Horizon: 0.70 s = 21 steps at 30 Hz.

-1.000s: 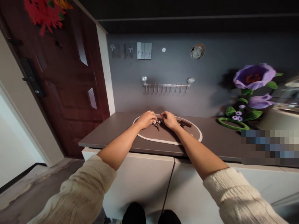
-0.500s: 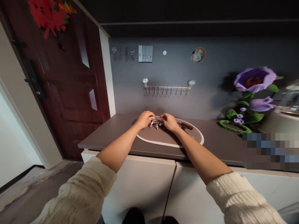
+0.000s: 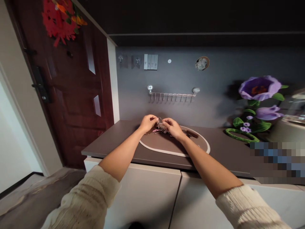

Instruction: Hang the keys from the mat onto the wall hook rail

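Observation:
Both hands are raised slightly over an oval brown mat (image 3: 171,148) with a pale rim. My left hand (image 3: 148,123) is closed in a pinch on a thin metal key ring (image 3: 160,118). My right hand (image 3: 173,128) faces it, thumb and fingers pinched at the ring's right side. Below the ring, several keys (image 3: 159,130) hang or lie between the hands; which of them are on the ring I cannot tell. A dark brown item (image 3: 192,134) and other small dark things lie on the mat behind my right wrist, partly hidden.
A clear hook rail (image 3: 172,94) is fixed to the grey wall above the mat, with light switches (image 3: 151,62) higher up. Purple artificial flowers (image 3: 259,89) stand on the counter (image 3: 107,140) at the right. To the left is a dark red door (image 3: 78,92).
The keys have gone from lying bunched by my left fingers to a ring held up between both hands. Both hands have lifted a little off the mat. The view has tilted up.

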Available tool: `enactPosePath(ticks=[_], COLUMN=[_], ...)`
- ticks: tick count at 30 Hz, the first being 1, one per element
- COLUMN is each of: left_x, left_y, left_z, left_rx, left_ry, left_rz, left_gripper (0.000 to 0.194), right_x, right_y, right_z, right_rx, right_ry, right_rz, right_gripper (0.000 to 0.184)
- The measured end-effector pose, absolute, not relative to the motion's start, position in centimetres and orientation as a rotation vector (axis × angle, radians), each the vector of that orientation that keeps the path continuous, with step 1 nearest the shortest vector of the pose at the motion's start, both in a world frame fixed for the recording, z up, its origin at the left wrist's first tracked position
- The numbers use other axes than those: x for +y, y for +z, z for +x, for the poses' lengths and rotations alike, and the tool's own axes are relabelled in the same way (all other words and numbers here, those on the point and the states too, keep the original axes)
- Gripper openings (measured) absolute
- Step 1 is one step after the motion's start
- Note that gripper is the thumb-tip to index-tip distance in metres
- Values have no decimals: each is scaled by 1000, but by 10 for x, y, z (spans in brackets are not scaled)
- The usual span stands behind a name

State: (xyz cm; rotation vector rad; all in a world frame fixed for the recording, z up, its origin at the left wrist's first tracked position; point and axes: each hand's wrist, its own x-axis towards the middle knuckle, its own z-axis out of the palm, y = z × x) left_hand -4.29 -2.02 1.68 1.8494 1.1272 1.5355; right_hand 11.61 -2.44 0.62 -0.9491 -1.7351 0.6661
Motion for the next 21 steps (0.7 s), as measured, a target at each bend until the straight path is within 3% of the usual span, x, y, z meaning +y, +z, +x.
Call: enactPosePath(ticks=[5,21], left_x=[-22,-23], left_y=[18,15], left_z=[-42,-41], left_rx=[1004,764], left_ry=[1542,1385], left_rz=[1693,1481], left_gripper=[14,33], right_x=[-36,-35], right_y=[15,16], right_z=[113,115], right_rx=[-1693,-1546], right_ry=[834,937], right_rz=[-879,-784], right_gripper=[28,26])
